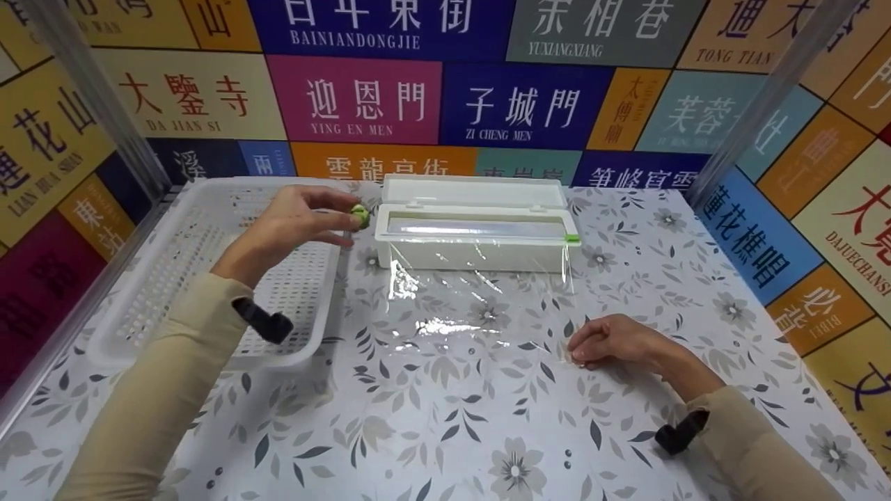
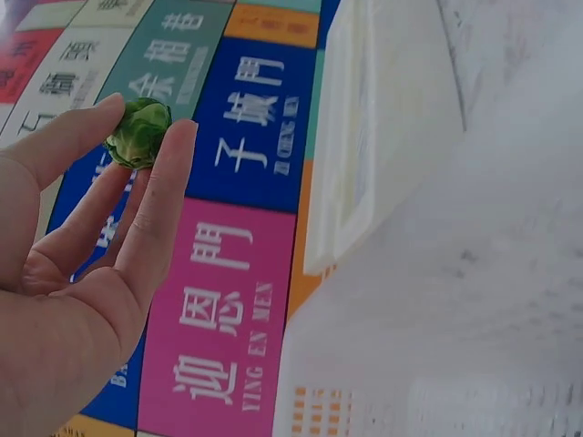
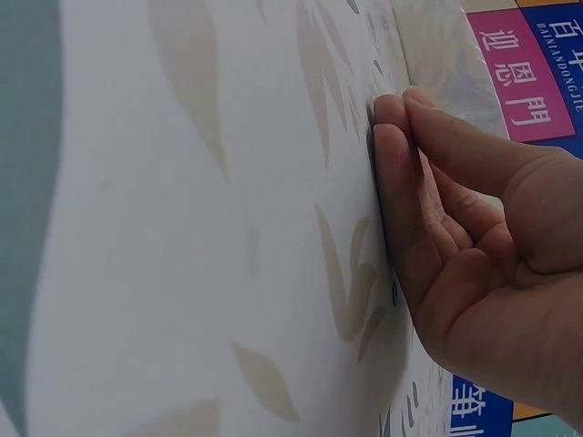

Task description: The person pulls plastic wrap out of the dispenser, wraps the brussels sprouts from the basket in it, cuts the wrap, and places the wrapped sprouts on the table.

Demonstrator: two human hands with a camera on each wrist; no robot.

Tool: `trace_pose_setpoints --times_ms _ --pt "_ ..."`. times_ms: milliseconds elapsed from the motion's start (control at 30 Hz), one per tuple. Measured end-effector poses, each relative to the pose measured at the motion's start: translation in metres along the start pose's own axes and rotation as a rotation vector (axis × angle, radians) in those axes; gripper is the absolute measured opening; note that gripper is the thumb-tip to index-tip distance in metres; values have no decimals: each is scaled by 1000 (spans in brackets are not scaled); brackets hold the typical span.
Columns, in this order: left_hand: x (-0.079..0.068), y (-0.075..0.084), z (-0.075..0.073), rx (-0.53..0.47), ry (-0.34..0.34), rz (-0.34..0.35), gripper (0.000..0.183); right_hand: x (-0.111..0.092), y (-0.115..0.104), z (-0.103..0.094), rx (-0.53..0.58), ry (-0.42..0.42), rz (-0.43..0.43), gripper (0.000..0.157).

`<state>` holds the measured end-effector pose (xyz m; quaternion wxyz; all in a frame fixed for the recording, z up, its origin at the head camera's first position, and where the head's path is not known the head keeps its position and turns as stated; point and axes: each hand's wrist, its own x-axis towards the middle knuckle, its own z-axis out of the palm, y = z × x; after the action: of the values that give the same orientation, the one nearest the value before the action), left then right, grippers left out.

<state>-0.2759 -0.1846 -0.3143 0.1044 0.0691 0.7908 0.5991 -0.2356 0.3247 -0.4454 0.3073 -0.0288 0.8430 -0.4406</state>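
Between thumb and fingertips my left hand [image 1: 292, 219] pinches a small Brussels sprout [image 2: 138, 133], held up beside the right rim of the white basket. A sheet of cling film [image 1: 480, 306] comes out over the front of a white dispenser box [image 1: 480, 256] and spreads toward me on the tablecloth. My right hand [image 1: 619, 341] is low against the cloth at the film's near right corner. Its thumb and forefinger pinch the edge there, as the right wrist view [image 3: 465, 191] shows from the side.
A white perforated basket [image 1: 324, 306] stands at the left, under my left forearm. The dispenser's lid [image 1: 473, 191] is raised at the back, and a green slider [image 1: 572, 238] sits at its right end. Printed panels [image 1: 355, 101] wall the table's back and sides.
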Motion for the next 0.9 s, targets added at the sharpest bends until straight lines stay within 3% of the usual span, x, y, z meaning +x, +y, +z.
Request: trace_pose_setpoints --times_ms 267,500,900 --pt "-4 0 24 -28 -51 9 49 0 2 0 11 -16 -15 34" --pt "-8 2 51 -92 -40 61 47 -1 1 -1 15 -30 -35 36" --pt "-6 1 94 -158 -92 58 43 0 0 -1 7 -18 -15 36"
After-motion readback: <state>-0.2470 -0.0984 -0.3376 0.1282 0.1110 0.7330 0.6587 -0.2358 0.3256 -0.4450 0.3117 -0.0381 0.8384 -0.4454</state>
